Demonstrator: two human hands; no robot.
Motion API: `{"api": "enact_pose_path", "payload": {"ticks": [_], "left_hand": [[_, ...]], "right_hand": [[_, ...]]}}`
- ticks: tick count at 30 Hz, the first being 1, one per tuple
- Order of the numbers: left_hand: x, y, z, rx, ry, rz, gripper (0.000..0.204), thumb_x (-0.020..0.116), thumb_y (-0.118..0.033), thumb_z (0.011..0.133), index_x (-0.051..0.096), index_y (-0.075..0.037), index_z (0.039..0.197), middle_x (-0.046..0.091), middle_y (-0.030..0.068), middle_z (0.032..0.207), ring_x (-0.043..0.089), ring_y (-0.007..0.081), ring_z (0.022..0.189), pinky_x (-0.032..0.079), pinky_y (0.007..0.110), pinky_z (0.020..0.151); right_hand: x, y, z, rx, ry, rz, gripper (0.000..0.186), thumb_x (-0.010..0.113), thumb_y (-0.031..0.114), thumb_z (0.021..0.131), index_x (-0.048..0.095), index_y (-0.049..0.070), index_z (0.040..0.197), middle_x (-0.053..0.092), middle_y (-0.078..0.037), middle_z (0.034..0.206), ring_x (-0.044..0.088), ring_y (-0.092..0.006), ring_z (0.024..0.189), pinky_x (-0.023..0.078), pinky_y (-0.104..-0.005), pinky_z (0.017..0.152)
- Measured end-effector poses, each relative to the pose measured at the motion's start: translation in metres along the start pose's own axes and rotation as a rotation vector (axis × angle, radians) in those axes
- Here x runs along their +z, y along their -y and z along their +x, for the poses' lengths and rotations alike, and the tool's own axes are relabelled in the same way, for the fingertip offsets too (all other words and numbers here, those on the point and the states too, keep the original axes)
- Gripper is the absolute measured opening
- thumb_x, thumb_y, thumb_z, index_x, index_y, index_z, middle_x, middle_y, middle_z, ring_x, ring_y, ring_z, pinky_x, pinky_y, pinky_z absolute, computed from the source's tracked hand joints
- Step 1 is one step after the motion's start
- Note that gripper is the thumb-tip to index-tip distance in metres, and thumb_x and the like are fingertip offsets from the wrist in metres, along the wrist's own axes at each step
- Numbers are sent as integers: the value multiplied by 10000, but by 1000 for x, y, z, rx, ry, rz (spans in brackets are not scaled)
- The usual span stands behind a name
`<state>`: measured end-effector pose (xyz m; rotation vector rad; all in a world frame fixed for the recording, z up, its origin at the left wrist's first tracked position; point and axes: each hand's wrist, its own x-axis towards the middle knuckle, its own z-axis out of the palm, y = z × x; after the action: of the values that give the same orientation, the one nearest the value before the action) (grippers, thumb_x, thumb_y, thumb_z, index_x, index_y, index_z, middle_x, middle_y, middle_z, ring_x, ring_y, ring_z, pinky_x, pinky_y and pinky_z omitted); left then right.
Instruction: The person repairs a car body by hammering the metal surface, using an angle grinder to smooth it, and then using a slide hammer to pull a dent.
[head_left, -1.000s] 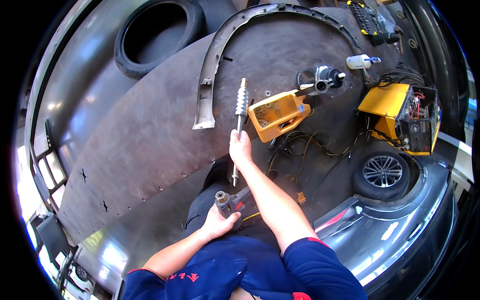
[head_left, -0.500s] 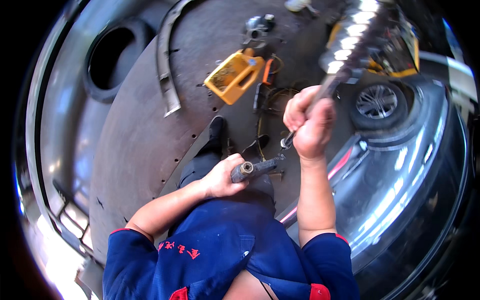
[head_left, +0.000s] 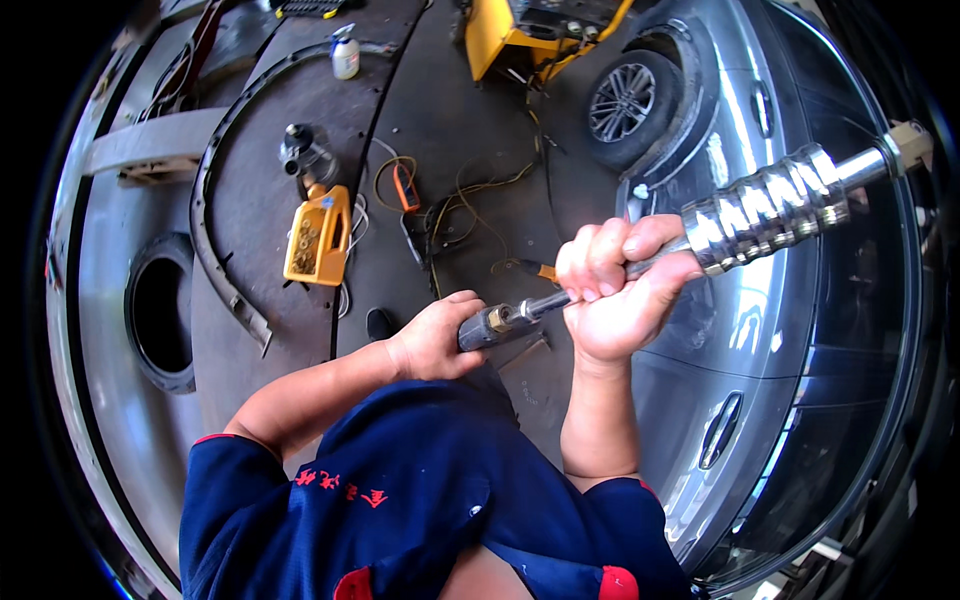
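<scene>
My right hand (head_left: 625, 285) is wrapped around the thin rod of a slide hammer (head_left: 768, 210), just below its shiny ribbed weight. The tool slants from the middle up to the right, its far end over the grey car. In my left hand (head_left: 435, 335) is a dark cylindrical tool handle (head_left: 474, 334) with a brass-coloured nut (head_left: 500, 318) at its end. The rod's lower tip meets this nut; whether it is seated inside, I cannot tell. Both hands are closed, held in front of my body above the floor.
At right stands a grey car (head_left: 680, 420) with its wheel (head_left: 622, 103). An open yellow jug (head_left: 333, 258) holds small metal rings. Nearby lie a curved strip (head_left: 207, 200), a spray bottle (head_left: 345, 58), an orange-handled tool (head_left: 406, 190) and cables. A yellow cart (head_left: 487, 42) stands ahead; a tyre (head_left: 138, 350) lies left.
The slide hammer has swung from pointing steeply away to slanting rightward. Its tip, apart from the left-hand tool before, now meets the brass nut. The view has turned as well.
</scene>
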<state>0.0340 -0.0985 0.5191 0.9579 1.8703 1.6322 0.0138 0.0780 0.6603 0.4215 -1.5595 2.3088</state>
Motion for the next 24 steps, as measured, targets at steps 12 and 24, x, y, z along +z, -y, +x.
{"api": "enact_pose_path", "payload": {"ticks": [12, 24], "left_hand": [[60, -27, 126, 114, 71, 63, 336, 770, -140, 726, 597, 7, 973, 559, 182, 919, 572, 382, 897, 501, 452, 825], [61, -41, 246, 346, 419, -53, 396, 770, -163, 757, 629, 10, 1084, 635, 181, 988, 604, 375, 959, 494, 446, 931]], "right_hand": [[-112, 55, 32, -109, -115, -10, 449, 388, 516, 1093, 444, 87, 972, 392, -4, 610, 367, -88, 496, 336, -251, 456], [-166, 125, 40, -124, -163, -700, 253, 459, 191, 1105, 501, -18, 1241, 590, -95, 924, 575, -146, 833, 507, -306, 780]]}}
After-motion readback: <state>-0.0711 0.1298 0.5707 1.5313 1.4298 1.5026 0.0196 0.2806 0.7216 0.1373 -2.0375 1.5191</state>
